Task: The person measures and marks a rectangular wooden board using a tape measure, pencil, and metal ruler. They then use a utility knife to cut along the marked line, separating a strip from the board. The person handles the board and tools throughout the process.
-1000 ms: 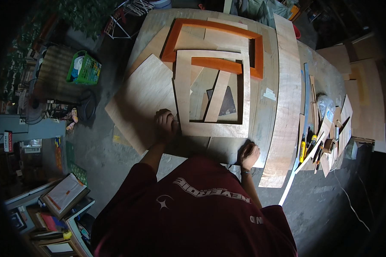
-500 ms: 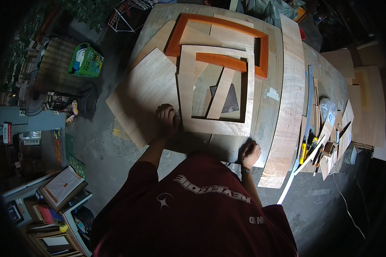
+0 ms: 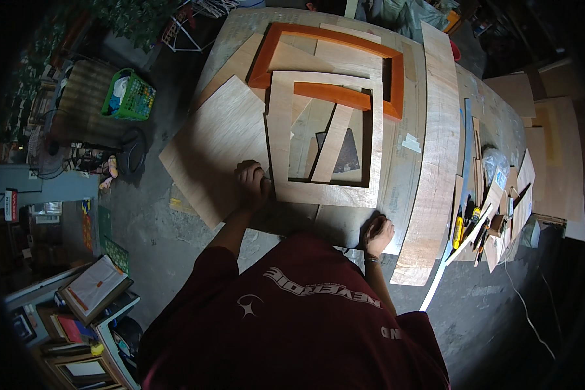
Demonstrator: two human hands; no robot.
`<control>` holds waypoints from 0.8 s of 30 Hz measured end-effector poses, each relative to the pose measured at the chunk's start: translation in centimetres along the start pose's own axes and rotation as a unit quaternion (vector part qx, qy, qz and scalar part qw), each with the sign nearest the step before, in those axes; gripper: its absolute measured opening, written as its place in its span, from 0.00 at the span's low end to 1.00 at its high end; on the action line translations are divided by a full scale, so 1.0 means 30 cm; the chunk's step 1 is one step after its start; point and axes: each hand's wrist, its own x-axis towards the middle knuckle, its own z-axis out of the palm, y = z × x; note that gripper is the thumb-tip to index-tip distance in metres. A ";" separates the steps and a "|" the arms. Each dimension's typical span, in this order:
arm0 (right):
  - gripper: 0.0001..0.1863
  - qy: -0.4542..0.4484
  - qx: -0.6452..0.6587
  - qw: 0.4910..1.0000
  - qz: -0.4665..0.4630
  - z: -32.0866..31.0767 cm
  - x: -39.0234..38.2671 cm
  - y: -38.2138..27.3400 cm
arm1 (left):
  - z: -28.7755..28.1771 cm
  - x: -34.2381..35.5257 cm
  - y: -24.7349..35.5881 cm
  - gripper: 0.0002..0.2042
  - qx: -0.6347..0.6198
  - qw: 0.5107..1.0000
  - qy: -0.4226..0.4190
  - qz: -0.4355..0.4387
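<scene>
Pale frame (image 3: 325, 194) overlaps an orange frame (image 3: 397, 81), beside a plywood sheet (image 3: 224, 133).

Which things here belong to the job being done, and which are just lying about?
Likely part of the work:
Plywood sheet, at the left hand
Pale frame, overlapping the orange frame
Table, under the right hand

Apparently just lying about:
Green basket, left
Yellow tool, right
Clear plastic bag, right
</scene>
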 end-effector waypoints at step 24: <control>0.09 0.002 -0.004 1.000 -0.001 0.006 0.001 0.002 | 0.007 -0.013 -0.011 0.11 0.018 0.999 -0.024 -0.017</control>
